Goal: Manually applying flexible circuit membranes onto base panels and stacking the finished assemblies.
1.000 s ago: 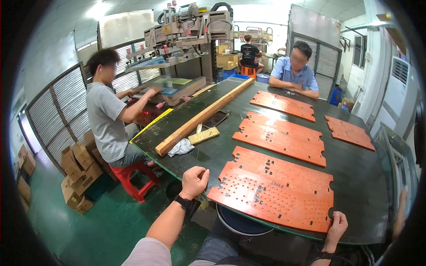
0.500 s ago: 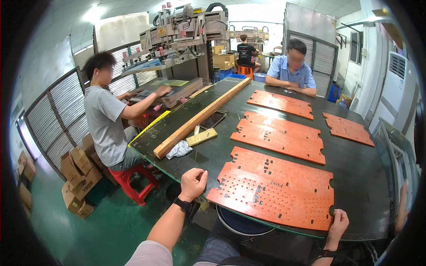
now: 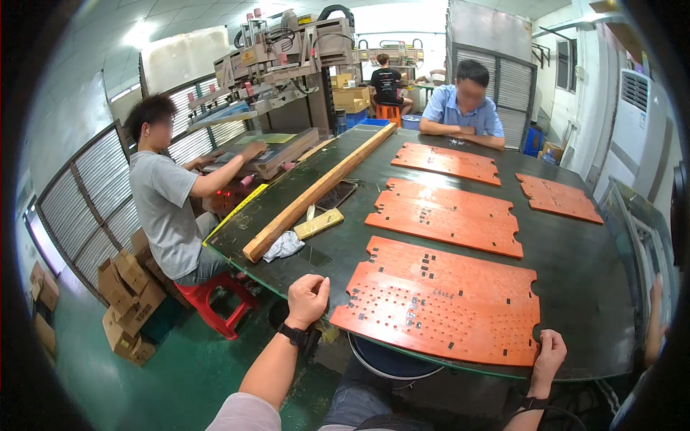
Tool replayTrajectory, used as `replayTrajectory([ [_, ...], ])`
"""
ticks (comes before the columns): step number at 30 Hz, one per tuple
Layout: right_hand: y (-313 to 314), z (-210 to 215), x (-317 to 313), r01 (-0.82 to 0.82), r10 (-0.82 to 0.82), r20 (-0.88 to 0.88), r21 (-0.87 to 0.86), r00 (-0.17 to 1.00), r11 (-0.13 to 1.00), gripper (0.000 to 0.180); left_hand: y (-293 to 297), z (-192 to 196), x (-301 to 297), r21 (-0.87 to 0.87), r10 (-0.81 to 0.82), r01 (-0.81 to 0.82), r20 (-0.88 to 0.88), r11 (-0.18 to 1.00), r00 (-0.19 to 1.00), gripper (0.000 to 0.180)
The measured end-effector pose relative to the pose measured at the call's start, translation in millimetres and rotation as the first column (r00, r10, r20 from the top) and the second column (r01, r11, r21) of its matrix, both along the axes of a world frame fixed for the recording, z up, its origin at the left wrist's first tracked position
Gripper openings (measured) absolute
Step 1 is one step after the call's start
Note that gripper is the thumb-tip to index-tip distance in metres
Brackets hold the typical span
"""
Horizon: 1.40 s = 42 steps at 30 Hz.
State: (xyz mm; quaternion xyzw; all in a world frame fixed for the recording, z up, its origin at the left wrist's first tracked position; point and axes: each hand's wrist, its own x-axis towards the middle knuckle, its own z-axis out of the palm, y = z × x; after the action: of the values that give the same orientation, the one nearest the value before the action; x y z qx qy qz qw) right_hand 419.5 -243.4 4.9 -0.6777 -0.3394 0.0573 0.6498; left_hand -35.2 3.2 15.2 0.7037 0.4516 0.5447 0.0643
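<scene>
A large orange panel (image 3: 438,302) with many small holes and slots lies flat at the near edge of a dark green table (image 3: 589,287). My left hand (image 3: 307,298) is curled beside the panel's near left corner, a black watch on its wrist. My right hand (image 3: 550,355) grips the panel's near right corner at the table edge. Three more orange panels lie farther back: one in the middle (image 3: 445,214), one far (image 3: 445,161), one to the right (image 3: 559,197).
A long wooden beam (image 3: 316,194) runs along the table's left side, with a white rag (image 3: 282,246) and a yellow block (image 3: 318,224) beside it. A person in grey sits left on a red stool (image 3: 212,302); another in blue leans on the far edge. Cardboard boxes (image 3: 129,302) sit on the green floor.
My view has shifted slightly; both hands stay at the near panel's corners. The seated person on the left has reached farther toward the machine bench.
</scene>
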Motion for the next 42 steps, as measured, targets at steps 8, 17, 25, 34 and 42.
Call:
replayTrajectory([
  [8,0,0,1,-0.004,0.004,0.020,-0.002,1.000,1.000,0.016,1,1,-1,0.006,-0.002,0.002,-0.040,1.000,0.999,0.015],
  [17,-2,-7,6,-0.021,0.021,-0.006,0.024,1.000,0.999,0.015,0,-1,-1,0.015,0.009,-0.009,-0.014,1.000,1.000,0.014],
  [25,-1,-7,6,0.000,0.000,-0.016,0.010,1.000,1.000,0.014,0,-4,1,-0.014,0.009,-0.009,-0.006,1.000,1.000,0.014],
  [34,6,-6,7,0.009,-0.010,0.026,0.036,1.000,0.999,0.017,6,-1,1,0.014,0.010,-0.010,0.010,1.000,1.000,0.013],
  [42,-1,-8,5,0.009,-0.009,0.024,0.008,1.000,1.000,0.017,-2,1,-2,0.018,0.020,-0.020,-0.004,1.000,1.000,0.013],
])
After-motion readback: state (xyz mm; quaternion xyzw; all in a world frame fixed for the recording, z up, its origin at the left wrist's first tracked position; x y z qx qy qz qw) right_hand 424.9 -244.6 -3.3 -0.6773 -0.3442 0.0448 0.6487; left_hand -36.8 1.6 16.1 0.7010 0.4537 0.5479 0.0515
